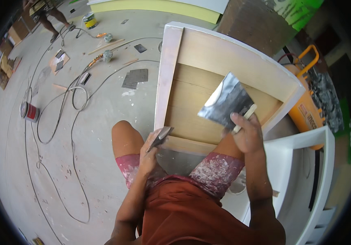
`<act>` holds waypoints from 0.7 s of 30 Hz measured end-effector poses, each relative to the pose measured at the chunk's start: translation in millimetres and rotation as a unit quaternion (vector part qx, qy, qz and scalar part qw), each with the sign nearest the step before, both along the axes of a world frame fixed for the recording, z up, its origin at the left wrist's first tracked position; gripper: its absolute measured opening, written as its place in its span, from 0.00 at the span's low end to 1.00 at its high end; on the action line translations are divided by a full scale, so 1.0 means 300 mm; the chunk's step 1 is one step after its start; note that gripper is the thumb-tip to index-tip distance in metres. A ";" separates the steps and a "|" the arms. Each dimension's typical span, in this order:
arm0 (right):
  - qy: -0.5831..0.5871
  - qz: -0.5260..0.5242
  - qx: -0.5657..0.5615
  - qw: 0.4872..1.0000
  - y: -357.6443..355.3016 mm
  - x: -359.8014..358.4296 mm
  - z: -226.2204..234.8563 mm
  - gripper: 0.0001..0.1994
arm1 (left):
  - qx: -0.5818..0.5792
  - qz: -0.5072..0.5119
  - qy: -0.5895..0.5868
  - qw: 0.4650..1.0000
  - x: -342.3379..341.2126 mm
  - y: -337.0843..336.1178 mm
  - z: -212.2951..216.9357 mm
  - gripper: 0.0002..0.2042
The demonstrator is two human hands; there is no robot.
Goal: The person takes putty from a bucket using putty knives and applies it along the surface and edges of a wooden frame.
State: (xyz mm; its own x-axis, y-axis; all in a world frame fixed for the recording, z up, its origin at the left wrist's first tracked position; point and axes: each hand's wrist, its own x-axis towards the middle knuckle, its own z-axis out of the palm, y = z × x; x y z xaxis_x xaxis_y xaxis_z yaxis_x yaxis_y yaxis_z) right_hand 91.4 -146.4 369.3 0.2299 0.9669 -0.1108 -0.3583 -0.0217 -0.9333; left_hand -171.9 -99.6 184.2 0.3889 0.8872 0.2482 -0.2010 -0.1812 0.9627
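Note:
My right hand [248, 132] grips a wide putty knife [229, 100], thumb on the blade near its pale handle. White filler lies along one side of that metal blade. Closed around a smaller, dark-bladed scraper [159, 138] is my left hand [148, 148], close to the lower left corner of a wooden panel. This panel [198, 47] leans in front of my knees, with a pale, whitened frame around a bare brown recessed board [192, 92]. The wide knife is held above the recessed board; whether it touches is hard to tell.
Cables [75, 134] loop over the concrete floor at left, near a red-labelled can [30, 112]. Dark sheets [135, 78] lie left of the panel. A white frame [326, 163] and an orange machine [306, 118] stand at right. Another person's legs [49, 22] show at far left.

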 end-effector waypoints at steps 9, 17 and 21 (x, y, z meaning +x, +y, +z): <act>-0.908 -0.011 0.322 0.267 0.376 0.027 0.233 0.23 | -0.225 -0.009 0.012 0.974 -0.020 -0.054 -0.209 0.31; -0.920 0.006 0.356 0.164 0.515 0.023 0.196 0.18 | -0.236 0.029 -0.006 0.971 -0.032 -0.071 -0.182 0.30; -0.920 0.007 0.364 0.145 0.538 0.018 0.207 0.18 | -0.202 0.005 0.023 0.979 -0.012 -0.068 -0.178 0.29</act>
State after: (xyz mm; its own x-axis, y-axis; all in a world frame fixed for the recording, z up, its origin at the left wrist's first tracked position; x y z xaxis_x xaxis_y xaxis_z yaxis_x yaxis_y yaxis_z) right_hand 96.9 14.9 431.3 -0.7796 0.5707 0.2579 0.5068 0.3330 0.7952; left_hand -175.6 -120.1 130.9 0.3818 0.9133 -0.1419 -0.1564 0.2152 0.9640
